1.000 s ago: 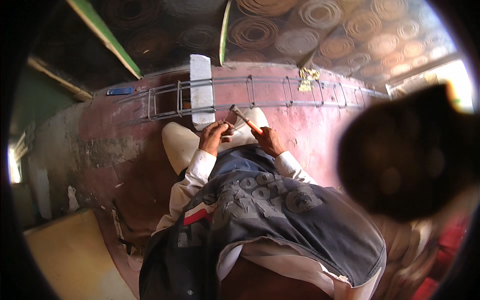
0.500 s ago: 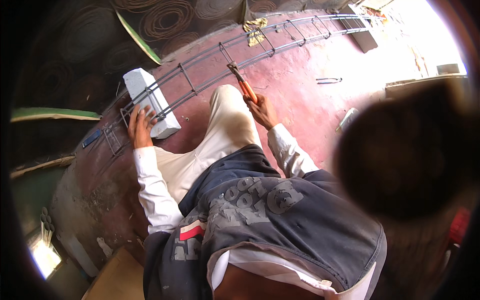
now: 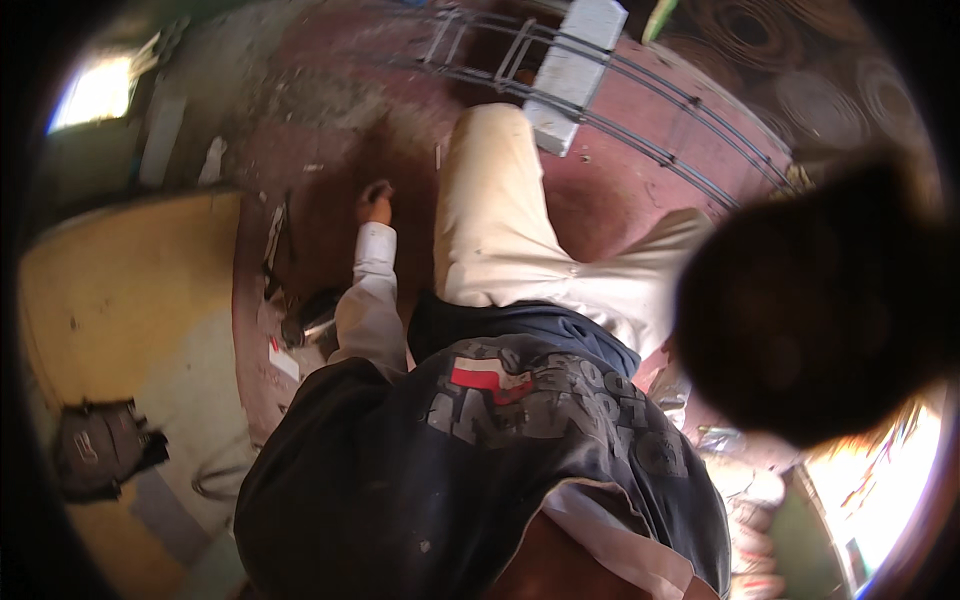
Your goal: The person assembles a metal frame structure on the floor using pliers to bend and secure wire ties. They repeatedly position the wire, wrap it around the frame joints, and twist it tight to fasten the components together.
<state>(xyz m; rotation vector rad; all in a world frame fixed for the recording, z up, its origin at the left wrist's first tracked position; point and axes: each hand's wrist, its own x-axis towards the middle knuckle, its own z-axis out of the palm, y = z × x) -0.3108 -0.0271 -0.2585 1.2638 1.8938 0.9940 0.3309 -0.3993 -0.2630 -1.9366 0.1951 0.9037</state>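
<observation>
My left hand is low over the reddish floor, left of my knee and apart from the steel bars. Its fingers look curled in; whether anything small sits between them I cannot make out. Beyond my knees lies a long steel rebar cage with cross ties, resting over a white block. My right hand is out of sight, and so are the orange-handled pliers.
A yellowish panel stands at the left, with a dark bag by it. Small items and a white card lie near my left arm. Wire coils lie at the far right. A dark blurred shape covers the right side.
My view has swung to the left. The left hand has come away from the cage's end down toward the floor. The right hand and its pliers have left the view.
</observation>
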